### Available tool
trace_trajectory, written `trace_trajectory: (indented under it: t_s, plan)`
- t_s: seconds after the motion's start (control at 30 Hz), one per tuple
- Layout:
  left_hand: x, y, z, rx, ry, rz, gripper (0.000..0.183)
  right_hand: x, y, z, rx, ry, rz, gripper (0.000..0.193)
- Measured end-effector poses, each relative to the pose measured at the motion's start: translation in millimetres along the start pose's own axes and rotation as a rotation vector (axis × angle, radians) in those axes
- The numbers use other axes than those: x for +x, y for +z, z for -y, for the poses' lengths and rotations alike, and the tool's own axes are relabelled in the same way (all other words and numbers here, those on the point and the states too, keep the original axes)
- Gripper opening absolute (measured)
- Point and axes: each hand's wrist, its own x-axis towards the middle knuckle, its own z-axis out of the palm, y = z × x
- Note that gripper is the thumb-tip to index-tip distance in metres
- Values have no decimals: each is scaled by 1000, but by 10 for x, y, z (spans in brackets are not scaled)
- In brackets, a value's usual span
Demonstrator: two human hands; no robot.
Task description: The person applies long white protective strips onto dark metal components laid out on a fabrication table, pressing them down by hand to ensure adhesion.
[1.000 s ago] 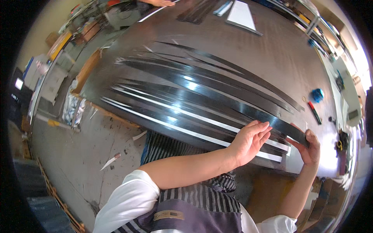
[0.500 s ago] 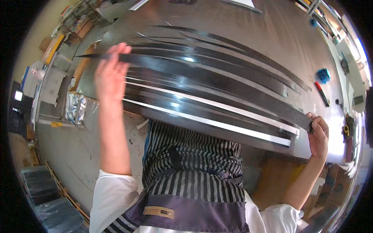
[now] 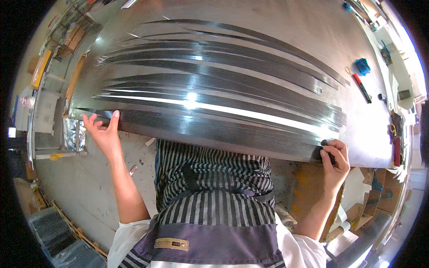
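Long, thin black strips [image 3: 196,58] lie side by side across the table [image 3: 268,22], some shining white where light strikes them. At the near table edge, my right hand [image 3: 335,158] pinches the right end of a wide black strip [image 3: 214,135]. My left hand [image 3: 105,131] is at this strip's tapered left end, thumb and fingers spread apart and touching or close to it. Whether the left fingers press on the strip is hard to make out.
Toward the right table side are a crumpled blue bundle [image 3: 362,67], a red-and-black marker [image 3: 362,88] and yellow-handled scissors [image 3: 393,130]. Below the right side stand cardboard boxes [image 3: 389,198]. A shelf unit [image 3: 47,114] stands on the left.
Both hands have come toward me, bringing the wide strip from above the other strips down to the near table edge. My left fingers have spread; the right still pinches its end.
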Motion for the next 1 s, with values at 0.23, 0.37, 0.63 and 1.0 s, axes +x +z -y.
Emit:
trace_trajectory:
  t_s: [0.23,0.37,0.63,1.0]
  plan:
    - [-33,-104,137,143,112,24,55,62,0,6,-28,-88,20,10]
    - [-302,58,-366,207,370,-27,42,51,-33,-54,281,98,-137,15]
    - [-976,504,-974,-149,840,229,37,886,16,58,96,72,97,18]
    - [-1010,574,-909,-64,932,177,30,2106,258,-877,-125,204,235,22]
